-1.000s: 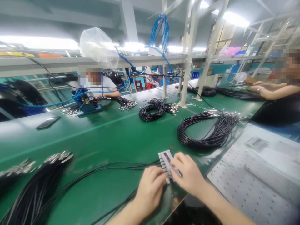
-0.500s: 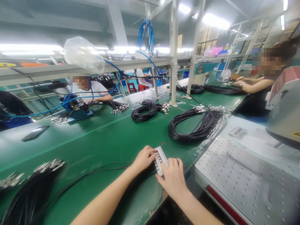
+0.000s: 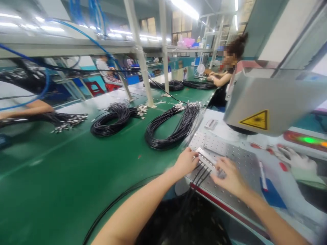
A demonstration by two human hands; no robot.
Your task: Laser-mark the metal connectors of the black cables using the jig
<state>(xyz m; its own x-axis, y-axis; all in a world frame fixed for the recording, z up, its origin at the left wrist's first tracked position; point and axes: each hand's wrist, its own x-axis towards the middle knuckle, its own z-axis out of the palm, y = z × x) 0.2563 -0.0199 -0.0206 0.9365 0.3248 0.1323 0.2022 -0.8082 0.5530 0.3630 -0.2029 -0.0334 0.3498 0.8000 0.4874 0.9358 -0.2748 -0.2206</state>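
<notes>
A light metal fixture block (image 3: 205, 160) with a row of slots lies between my hands, over the near edge of the perforated metal plate (image 3: 237, 160). Several black cables (image 3: 200, 175) run out of its near side and hang down past the plate's edge. My left hand (image 3: 187, 161) grips the block's left end, thumb and fingers closed on it. At the right end, my right hand (image 3: 227, 173) holds the block with bent fingers. Whether the block rests fully on the plate I cannot tell.
Coiled black cable bundles (image 3: 166, 136) lie on the green table (image 3: 63, 177). A grey machine head (image 3: 255, 102) with a yellow warning sign overhangs the plate. A marker (image 3: 263, 177) and white gloves (image 3: 298, 160) lie to the right. A co-worker (image 3: 222, 80) sits beyond.
Both hands have carried the fixture block rightward from the green table onto the perforated plate, the cables trailing along. My view has turned right, bringing the machine head more fully into sight.
</notes>
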